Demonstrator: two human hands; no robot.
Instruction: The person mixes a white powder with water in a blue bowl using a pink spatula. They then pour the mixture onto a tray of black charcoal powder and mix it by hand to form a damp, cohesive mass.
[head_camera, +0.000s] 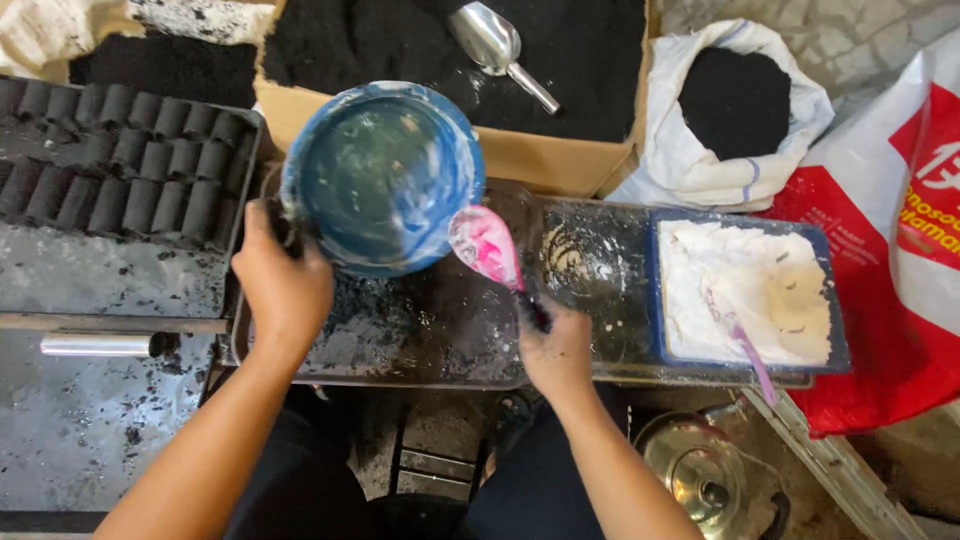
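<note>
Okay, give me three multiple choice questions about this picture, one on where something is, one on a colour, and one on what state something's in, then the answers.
1. Where does the metal scoop lie?
A. on the black powder in the cardboard box
B. in the white powder
C. on the floor

2. What colour is the spoon in the right hand?
A. green
B. pink
C. yellow

3. How is the blue bowl held by the left hand?
A. upside down
B. flat on the tray
C. tilted, inside facing the camera

Answers: 1 A, the scoop rests on the dark powder; 2 B, the spoon's bowl is pink under white smears; 3 C, the smeared inside shows.
</note>
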